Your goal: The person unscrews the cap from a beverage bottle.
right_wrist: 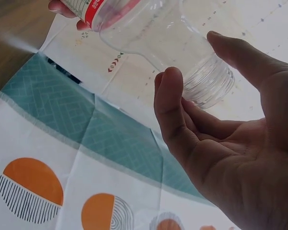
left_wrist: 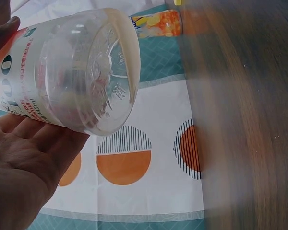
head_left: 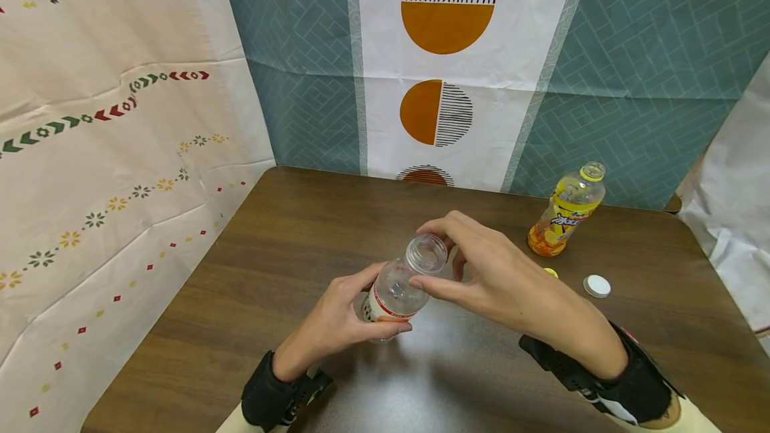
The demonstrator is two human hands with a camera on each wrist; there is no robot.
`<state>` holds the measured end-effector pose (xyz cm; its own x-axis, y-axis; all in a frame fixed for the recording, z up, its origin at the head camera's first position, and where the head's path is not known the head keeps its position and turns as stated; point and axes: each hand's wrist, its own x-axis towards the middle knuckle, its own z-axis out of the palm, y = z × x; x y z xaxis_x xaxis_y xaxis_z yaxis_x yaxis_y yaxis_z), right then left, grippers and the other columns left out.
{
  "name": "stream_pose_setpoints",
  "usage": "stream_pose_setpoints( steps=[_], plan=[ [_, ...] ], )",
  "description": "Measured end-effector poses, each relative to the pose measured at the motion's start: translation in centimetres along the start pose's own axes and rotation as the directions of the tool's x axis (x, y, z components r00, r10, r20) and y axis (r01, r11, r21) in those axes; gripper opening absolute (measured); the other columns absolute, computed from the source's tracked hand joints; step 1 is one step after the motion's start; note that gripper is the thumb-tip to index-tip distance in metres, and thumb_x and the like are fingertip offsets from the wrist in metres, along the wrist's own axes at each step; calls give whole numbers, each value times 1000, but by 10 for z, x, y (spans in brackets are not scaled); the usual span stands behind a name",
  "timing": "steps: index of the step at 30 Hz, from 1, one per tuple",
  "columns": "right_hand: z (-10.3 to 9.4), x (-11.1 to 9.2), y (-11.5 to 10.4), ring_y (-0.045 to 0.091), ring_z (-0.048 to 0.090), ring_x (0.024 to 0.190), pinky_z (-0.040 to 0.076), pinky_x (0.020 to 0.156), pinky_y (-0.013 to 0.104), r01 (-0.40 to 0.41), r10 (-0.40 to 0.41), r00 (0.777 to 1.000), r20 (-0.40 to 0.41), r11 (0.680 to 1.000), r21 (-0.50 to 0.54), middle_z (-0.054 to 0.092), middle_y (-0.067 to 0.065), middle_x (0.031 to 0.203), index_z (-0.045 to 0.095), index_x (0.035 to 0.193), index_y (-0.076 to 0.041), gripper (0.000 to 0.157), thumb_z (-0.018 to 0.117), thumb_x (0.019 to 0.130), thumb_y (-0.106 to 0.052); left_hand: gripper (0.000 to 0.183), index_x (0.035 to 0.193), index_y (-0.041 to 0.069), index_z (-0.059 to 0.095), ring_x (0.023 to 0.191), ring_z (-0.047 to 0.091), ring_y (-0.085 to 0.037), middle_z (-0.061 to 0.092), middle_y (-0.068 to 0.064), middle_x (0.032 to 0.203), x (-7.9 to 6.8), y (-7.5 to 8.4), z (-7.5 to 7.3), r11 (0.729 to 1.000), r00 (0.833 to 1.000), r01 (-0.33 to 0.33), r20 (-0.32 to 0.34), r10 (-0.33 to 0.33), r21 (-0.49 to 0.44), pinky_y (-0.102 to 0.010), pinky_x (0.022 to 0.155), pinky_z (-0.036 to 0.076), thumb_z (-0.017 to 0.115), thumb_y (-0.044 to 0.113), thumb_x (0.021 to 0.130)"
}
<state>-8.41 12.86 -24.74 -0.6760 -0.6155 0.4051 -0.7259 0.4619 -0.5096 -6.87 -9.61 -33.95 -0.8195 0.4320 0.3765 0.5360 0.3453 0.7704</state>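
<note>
An uncapped clear plastic bottle (head_left: 400,286) with a white and red label is held tilted over the table. My left hand (head_left: 345,316) grips its lower body, thumb on one side and fingers on the other; the left wrist view shows the bottle's base, with no liquid visible in it. Curved round the neck and mouth are the thumb and fingers of my right hand (head_left: 487,272). In the right wrist view, the thumb and index finger lie on opposite sides of the neck (right_wrist: 209,84); how firmly they press is unclear.
Toward the back right of the brown table (head_left: 289,219) stands an uncapped yellow-labelled bottle (head_left: 565,209) with orange contents at its bottom. A white cap (head_left: 597,285) lies before it. Beside my right forearm a yellow cap (head_left: 551,272) is partly hidden. Patterned cloths hang behind.
</note>
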Motion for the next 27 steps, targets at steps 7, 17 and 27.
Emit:
stream_pose_setpoints(
  steps=[7,17,27],
  plan=[
    [-1,0,1,3,53,67,49,51,23,14,-14,1000,-1,1000,19,54,-6,88,58,105,-10,35,76,79,-27,63,122,12,58,85,62,-7,68,4,99,1,0,1,1000,1000,-24,-4,24,1,-36,70,55,85,18,66],
    [-1,1,1,3,55,74,51,55,24,28,-27,1000,-10,999,35,55,-7,89,58,104,-11,35,76,79,-27,65,125,13,54,86,61,-8,67,4,101,0,0,1,1000,999,-14,38,15,-25,-35,71,55,84,19,68],
    [-1,0,2,4,55,72,52,56,25,26,-25,999,-27,999,24,55,-9,87,59,102,-13,34,77,77,-27,74,133,13,47,93,60,-8,65,3,107,1,1,0,1000,993,2,117,1,-23,-38,77,53,84,22,69]
  ],
)
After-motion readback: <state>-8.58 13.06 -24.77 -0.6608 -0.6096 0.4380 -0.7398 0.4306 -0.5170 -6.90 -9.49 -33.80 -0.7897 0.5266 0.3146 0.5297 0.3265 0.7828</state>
